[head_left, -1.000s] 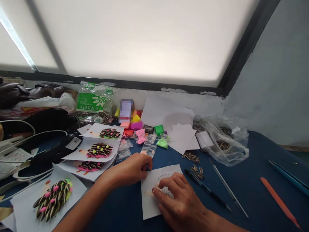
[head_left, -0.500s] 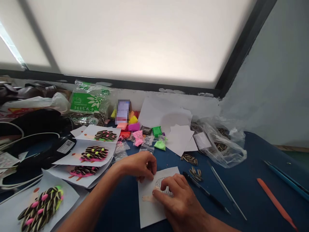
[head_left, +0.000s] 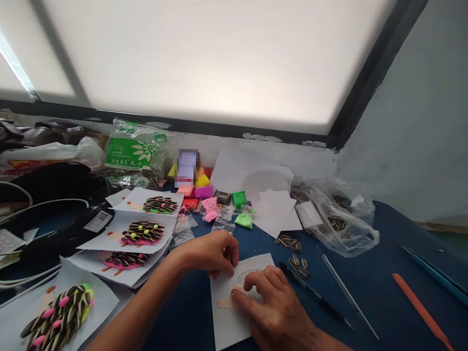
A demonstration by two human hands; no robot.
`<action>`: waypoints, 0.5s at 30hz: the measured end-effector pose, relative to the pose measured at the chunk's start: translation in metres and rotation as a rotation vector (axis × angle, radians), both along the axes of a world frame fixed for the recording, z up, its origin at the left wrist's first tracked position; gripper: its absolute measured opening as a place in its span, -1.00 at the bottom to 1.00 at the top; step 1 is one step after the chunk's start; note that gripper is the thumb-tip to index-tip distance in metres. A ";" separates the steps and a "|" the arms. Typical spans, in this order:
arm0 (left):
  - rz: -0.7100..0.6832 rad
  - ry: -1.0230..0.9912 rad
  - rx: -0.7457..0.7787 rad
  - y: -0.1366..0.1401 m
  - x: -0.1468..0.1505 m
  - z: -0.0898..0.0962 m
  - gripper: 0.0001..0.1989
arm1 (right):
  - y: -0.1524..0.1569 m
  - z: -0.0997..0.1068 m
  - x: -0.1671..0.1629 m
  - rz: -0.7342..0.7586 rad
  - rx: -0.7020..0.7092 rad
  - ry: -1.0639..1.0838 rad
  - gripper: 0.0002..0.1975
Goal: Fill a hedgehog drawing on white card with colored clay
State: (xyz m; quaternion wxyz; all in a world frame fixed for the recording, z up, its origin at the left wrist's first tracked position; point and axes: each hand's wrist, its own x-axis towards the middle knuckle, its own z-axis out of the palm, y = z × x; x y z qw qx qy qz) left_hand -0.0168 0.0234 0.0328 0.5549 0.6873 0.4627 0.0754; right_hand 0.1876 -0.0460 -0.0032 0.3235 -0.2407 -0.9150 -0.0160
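Observation:
A small sheet of white paper (head_left: 231, 331) lies before me, with an outlined, patterned drawing (head_left: 245, 279) on it. Thin peach-coloured clay (head_left: 225, 303) is spread over the drawing's left part. My left hand (head_left: 219, 251) is curled at the paper's upper left edge, thumb and finger closed on it. Over the drawing rests my right hand (head_left: 272, 304), thumb and bent index finger apart. Its thumb tip presses the peach clay, and the palm hides the sheet's right side.
Finished seed-and-clay hedgehog pictures (head_left: 142, 233) lie left. Clay packets (head_left: 210, 208) stand behind. Rightward are loose sunflower seeds (head_left: 298, 265), a black pen (head_left: 316, 295), a grey metal tool (head_left: 349, 292), an orange tool (head_left: 420, 309), blue tweezers (head_left: 435, 273) and a plastic bag (head_left: 343, 234).
The view has shifted slightly, so the things on the right appear a little further right and lower. Both hands keep nearly the same pose on the paper.

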 end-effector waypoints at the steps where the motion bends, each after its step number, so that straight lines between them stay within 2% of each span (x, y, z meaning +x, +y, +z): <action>1: 0.001 0.000 -0.002 0.000 0.000 0.000 -0.89 | 0.000 0.000 0.000 -0.010 -0.011 -0.009 -0.69; 8: 0.003 0.003 -0.003 0.000 0.001 0.001 -0.89 | -0.002 -0.001 -0.005 -0.032 0.003 0.021 -0.76; 15: 0.013 0.014 -0.008 -0.002 0.002 0.003 -0.89 | -0.003 0.001 -0.001 -0.039 0.043 0.043 -0.74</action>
